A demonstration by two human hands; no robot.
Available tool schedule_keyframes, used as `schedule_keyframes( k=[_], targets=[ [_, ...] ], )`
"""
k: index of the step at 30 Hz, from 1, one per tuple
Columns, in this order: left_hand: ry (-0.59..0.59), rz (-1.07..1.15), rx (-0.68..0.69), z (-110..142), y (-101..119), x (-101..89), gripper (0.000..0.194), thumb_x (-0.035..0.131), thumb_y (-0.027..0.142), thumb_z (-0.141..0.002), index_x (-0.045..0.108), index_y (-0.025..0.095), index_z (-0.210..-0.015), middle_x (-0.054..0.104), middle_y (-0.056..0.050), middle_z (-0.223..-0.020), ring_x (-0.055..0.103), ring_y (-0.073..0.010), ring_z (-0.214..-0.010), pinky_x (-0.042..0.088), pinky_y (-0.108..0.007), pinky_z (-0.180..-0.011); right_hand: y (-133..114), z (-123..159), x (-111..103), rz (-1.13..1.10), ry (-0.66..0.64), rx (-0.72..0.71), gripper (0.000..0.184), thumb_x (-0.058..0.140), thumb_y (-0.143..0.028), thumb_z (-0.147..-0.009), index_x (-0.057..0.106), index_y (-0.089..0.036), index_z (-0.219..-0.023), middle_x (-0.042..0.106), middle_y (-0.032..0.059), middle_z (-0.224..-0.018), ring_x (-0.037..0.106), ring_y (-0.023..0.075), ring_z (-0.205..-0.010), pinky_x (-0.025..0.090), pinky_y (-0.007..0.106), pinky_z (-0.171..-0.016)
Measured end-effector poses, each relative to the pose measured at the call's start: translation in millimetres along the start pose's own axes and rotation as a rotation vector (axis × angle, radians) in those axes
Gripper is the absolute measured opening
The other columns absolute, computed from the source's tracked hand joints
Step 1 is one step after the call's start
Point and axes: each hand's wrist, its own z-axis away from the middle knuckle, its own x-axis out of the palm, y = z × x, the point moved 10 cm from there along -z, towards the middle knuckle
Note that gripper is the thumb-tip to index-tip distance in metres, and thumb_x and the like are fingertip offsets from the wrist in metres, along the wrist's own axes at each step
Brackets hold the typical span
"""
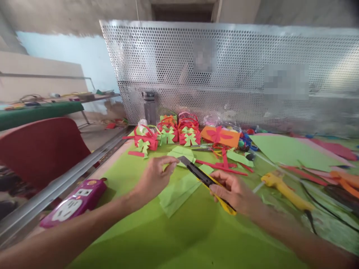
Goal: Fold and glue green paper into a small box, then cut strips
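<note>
My right hand (231, 188) is wrapped round a yellow and black utility knife (206, 179), whose blade points up and to the left. At the blade's tip, the thumb and fingers of my left hand (158, 175) are pinched together. Whether they grip the blade or some small piece I cannot make out. Beneath the knife lie folded pieces of light green paper (178, 196) on a green table covering (179, 239). A rounded green paper piece (179, 151) is just beyond the blade.
Small red paper bags (189, 138) with green bows stand at the back, near a grey bottle (150, 108). Red strips (224, 164) lie before an orange paper piece (228, 138). A yellow glue gun (286, 188) is on the right, a purple power strip (75, 201) on the left. Perforated metal (168, 56) rises behind.
</note>
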Motion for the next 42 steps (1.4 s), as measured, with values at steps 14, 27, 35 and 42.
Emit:
schedule_keyframes(
  k=[14, 27, 35, 42],
  targets=[
    [-0.05, 1.152, -0.568, 29.6, -31.3, 50.0, 0.022, 0.076, 0.03, -0.063, 0.064, 0.013, -0.064, 0.064, -0.002, -0.061, 0.056, -0.0095, -0.053, 0.044, -0.022, -0.053, 5.7, 14.3, -1.1, 0.269, 0.1, -0.016, 0.026, 0.057, -0.043, -0.074, 0.055, -0.026, -0.094, 0.055, -0.002, -0.07, 0.049, 0.0182, -0.061, 0.039, 0.028, -0.054],
    [-0.076, 1.208, -0.618, 38.6, -40.3, 57.2, 0.018, 0.075, 0.025, -0.064, 0.066, 0.012, -0.071, 0.068, -0.004, -0.067, 0.06, -0.0121, -0.06, 0.046, -0.025, -0.062, 5.0, 15.3, -3.1, 0.354, 0.137, -0.01, 0.028, 0.055, -0.047, -0.074, 0.059, -0.028, -0.094, 0.059, -0.0017, -0.066, 0.051, 0.019, -0.055, 0.041, 0.029, -0.05],
    [-0.054, 1.263, -0.673, 42.2, -49.2, 60.5, 0.011, 0.073, 0.018, -0.066, 0.065, 0.012, -0.069, 0.07, -0.004, -0.067, 0.063, -0.0144, -0.063, 0.047, -0.028, -0.066, 7.8, 14.4, -3.9, 0.398, 0.15, -0.012, 0.028, 0.056, -0.048, -0.073, 0.06, -0.029, -0.093, 0.063, -0.0012, -0.068, 0.054, 0.0207, -0.057, 0.045, 0.03, -0.053],
    [-0.09, 1.278, -0.635, 41.9, -44.7, 61.4, 0.01, 0.072, 0.02, -0.067, 0.065, 0.012, -0.069, 0.069, -0.003, -0.068, 0.062, -0.0122, -0.061, 0.047, -0.026, -0.066, 14.2, 15.2, -6.6, 0.385, 0.172, 0.006, 0.029, 0.059, -0.048, -0.071, 0.06, -0.032, -0.095, 0.062, -0.002, -0.069, 0.055, 0.0217, -0.058, 0.047, 0.032, -0.056]
  ],
)
